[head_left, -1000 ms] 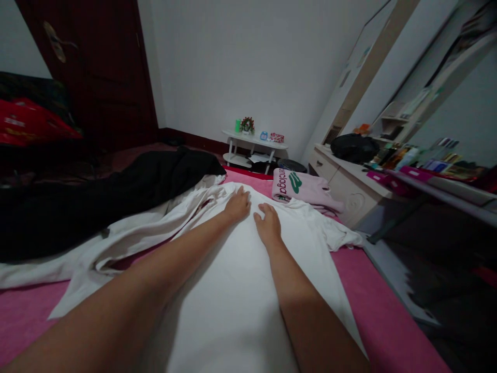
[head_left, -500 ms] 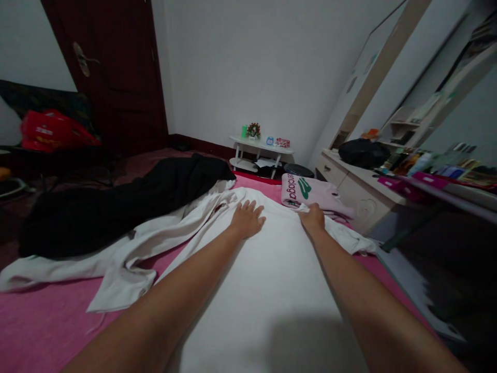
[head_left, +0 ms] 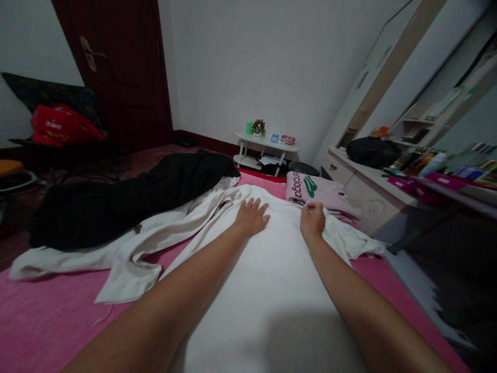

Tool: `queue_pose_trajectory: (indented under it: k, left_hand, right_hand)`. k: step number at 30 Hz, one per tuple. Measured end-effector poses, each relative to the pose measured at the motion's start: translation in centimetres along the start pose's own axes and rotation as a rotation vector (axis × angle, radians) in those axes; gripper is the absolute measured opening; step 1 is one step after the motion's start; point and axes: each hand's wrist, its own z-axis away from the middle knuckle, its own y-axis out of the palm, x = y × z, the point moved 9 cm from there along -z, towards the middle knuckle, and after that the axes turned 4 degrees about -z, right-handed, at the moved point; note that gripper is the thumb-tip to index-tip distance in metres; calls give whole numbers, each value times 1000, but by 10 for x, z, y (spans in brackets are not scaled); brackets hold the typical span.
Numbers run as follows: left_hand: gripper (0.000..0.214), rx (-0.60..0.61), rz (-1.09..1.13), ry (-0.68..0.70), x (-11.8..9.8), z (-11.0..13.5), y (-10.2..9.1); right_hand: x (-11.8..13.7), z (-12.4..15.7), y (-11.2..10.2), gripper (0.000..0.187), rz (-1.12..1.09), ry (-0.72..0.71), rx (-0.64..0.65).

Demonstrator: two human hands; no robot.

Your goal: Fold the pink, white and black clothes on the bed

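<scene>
A white long-sleeved top lies spread on a pink cover, reaching down toward me. My left hand rests flat on its far part, with the fingers spread. To the right, my right hand is closed in a pinch on the far right edge of the same top, raising a small fold of cloth. Just beyond that hand lies a folded pink garment with dark lettering and a green print. One white sleeve stretches out to the left, partly bunched.
Black clothing is heaped at the left over white cloth. A low white table holding small items stands by the far wall. On the right are a pale dresser and a black bag. A red bag sits back left.
My right hand has turned slightly and stays closed on the top's edge. My left hand remains flat on the cloth. The whole view has shifted a little.
</scene>
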Motion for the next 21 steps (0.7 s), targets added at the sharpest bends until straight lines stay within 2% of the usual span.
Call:
queue_pose_trajectory:
  k: [2, 4, 6, 8, 10, 12, 14, 17, 21]
  left_hand:
    - [56, 3, 1, -4, 0, 0, 0]
    - [58, 21, 1, -9, -1, 1, 0]
    - [61, 67, 1, -17, -2, 5, 1]
    - [64, 101, 1, -26, -3, 12, 0]
    - [66, 114, 0, -24, -6, 22, -3]
    - [67, 134, 0, -1, -12, 37, -7]
    - [65, 155, 3, 46, -20, 58, -12]
    - [65, 181, 27, 144, -33, 101, -26]
    - [69, 256, 77, 265, -43, 171, -59]
  right_hand:
    - [23, 16, 7, 27, 59, -182, 109]
    - [39, 32, 23, 31, 135, -344, 293]
    - [40, 41, 37, 41, 236, -345, 433]
    - [33, 45, 43, 49, 320, -227, 496]
    - [32, 52, 45, 53, 358, -120, 514]
    - [42, 66, 44, 55, 357, -82, 483]
    - [63, 85, 44, 52, 318, -150, 453]
    - [96, 113, 44, 46, 210, -329, 453]
    - [104, 120, 40, 40, 62, -375, 449]
